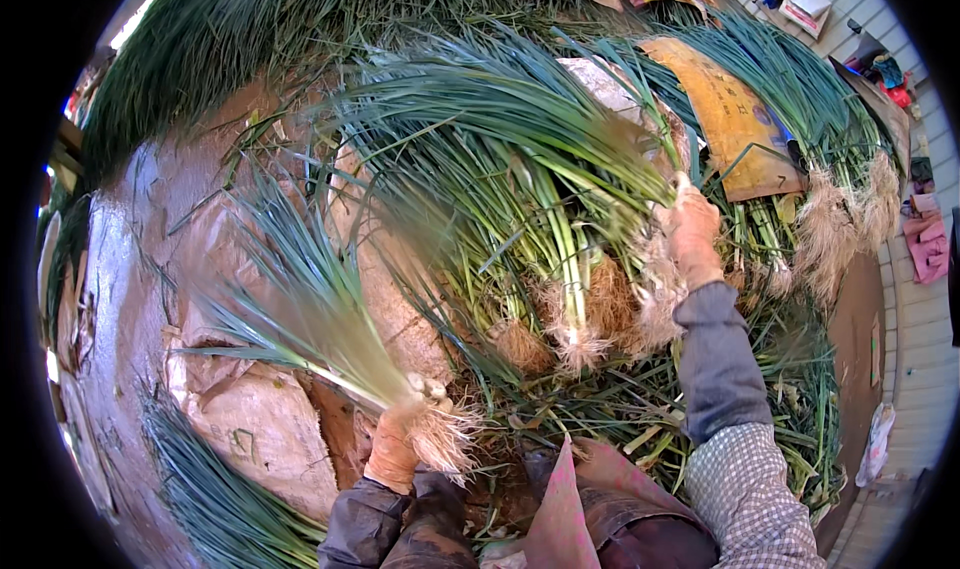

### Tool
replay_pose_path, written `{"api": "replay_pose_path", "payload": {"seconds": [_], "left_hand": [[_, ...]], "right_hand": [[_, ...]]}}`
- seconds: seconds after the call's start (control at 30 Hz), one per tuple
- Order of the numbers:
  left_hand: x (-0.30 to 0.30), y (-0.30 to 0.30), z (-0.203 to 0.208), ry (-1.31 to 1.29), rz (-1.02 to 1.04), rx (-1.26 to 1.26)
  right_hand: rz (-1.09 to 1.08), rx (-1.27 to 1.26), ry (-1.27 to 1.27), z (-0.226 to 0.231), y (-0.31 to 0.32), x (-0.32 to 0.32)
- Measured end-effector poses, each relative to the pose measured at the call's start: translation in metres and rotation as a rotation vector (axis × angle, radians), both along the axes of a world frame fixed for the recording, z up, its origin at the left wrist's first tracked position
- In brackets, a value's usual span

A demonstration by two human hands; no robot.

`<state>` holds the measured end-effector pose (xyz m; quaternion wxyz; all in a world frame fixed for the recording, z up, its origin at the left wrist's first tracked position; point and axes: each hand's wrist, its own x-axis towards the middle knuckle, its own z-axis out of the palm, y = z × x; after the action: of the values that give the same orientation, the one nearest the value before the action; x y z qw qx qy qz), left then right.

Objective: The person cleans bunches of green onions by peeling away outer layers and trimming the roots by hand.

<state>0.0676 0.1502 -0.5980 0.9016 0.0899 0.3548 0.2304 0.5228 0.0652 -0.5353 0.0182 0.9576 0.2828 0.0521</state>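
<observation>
My left hand is closed round the root end of a small bunch of green garlic. Its white bulbs and pale, stringy roots stick out past my fingers, and the leaves fan up and to the left. At the right of the large heap of green garlic, my right hand is wrapped round the pale lower ends of some stalks, whose long leaves sweep left over the heap. The join between fingers and stalks is partly hidden and slightly blurred. Muddy roots hang along the heap's near edge.
Pale sacks lie on the wet brown floor at left. A yellow sack covers stalks at right, beside more rooted bunches. Loose leaves litter the ground before my knees. Another leaf pile lines the back.
</observation>
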Motion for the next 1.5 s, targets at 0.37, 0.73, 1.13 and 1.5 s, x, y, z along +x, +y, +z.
{"api": "replay_pose_path", "payload": {"seconds": [0.37, 0.73, 1.13, 1.5], "left_hand": [[0.014, -0.011, -0.010, 0.025, -0.315, 0.013], [0.005, -0.016, -0.004, 0.077, -0.685, 1.158], [0.009, -0.037, -0.015, -0.057, -0.662, 0.714], [0.008, -0.034, -0.024, 0.235, -0.477, 0.805]], "right_hand": [[0.637, -0.203, -0.046, -0.065, -0.020, -0.144], [0.627, 0.018, 0.410, -0.046, 0.002, -0.270], [0.168, 0.072, 0.858, -0.056, 0.051, -0.196], [1.009, 0.173, 0.609, -0.061, -0.052, -0.274]]}}
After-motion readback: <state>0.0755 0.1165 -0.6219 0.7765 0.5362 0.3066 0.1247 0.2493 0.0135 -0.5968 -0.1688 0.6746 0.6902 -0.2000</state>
